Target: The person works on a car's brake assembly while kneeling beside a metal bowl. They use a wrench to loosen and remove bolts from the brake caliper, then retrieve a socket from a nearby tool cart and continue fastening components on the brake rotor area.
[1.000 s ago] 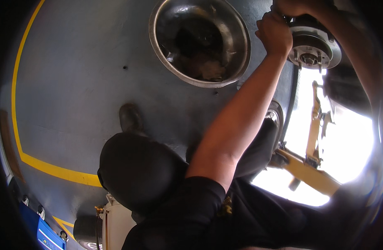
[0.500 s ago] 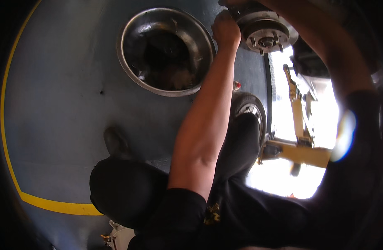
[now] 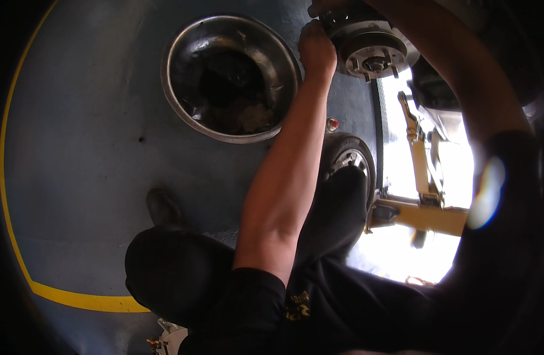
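At the top right, a brake disc (image 3: pixel 356 51) on a wheel hub with several studs hangs beside my arms. My left hand (image 3: pixel 317 48) is closed in a fist just left of the disc, by the dark brake part (image 3: pixel 338 21) behind it. Whatever its fingers grip is hidden from view. My right arm arches over the hub from the right, and my right hand (image 3: pixel 323 7) reaches the far side of that brake part at the upper edge. Its fingers are dark and mostly cut off.
A wide metal basin (image 3: pixel 172 97) with dark contents and a brownish rag-like piece stands on the grey floor left of my forearm. A wheel with a tire (image 3: pixel 371 171) lies by my knee. A yellow lift arm (image 3: pixel 428 218) is at right; a yellow line (image 3: pixel 88 300) curves along the left.
The whole view has shifted slightly, with the disc lower and the basin a little left. My left hand stays closed beside the brake, and my right hand remains at the far side.
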Tool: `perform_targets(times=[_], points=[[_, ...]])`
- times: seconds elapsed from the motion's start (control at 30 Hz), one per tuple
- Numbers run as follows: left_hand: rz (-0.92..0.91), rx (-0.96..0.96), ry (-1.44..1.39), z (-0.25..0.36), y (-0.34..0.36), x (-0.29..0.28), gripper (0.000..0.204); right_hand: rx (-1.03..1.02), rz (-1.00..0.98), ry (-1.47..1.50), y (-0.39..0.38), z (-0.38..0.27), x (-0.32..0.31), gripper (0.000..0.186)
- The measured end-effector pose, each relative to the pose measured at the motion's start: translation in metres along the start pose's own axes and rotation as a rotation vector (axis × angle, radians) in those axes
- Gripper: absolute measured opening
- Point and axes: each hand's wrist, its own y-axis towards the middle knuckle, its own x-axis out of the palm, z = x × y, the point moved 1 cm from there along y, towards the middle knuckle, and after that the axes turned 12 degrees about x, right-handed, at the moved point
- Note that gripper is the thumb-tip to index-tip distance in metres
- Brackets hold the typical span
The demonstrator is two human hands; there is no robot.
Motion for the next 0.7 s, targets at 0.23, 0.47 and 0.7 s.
perform_targets(times=[0.23,0.47,0.7], points=[[-0.014,-0.019,-0.060,0.018,0.000,0.004,0.019,0.005,0.126,-0.118,0.000,0.021,-0.008,0.044],[0.005,0.144,-0.033,0.004,-0.003,-0.009,0.024,-0.024,0.513,-0.103,-0.037,0.012,-0.038,0.043],[-0.146,-0.375,-0.574,0.028,0.008,-0.030,0.034,-0.024,0.603,-0.050,-0.038,0.027,-0.029,0.043]])
